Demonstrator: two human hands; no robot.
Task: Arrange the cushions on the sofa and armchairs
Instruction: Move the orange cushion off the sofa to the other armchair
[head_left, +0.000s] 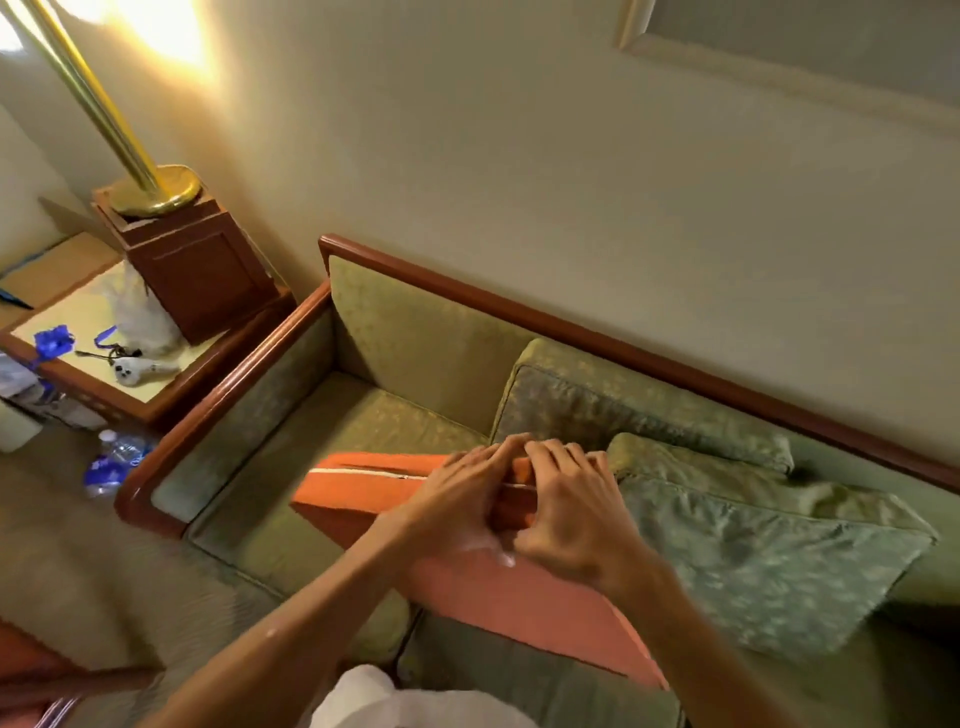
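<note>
An orange cushion (519, 597) stands on edge over the green sofa's seat (311, 467), its zipped top edge facing up. My left hand (457, 499) and my right hand (571, 514) both grip that top edge, side by side near its middle. A green patterned cushion (769, 566) lies flat on the seat just to the right of the orange one. Behind it, a green back cushion (623, 410) leans against the sofa back. The left end of the seat is bare.
The sofa has a wooden frame and armrest (208, 415) on the left. Beyond it, a wooden side table (119, 358) carries a brass lamp on a wooden base (171, 234), a white controller and blue items. A water bottle (111, 462) lies on the carpet.
</note>
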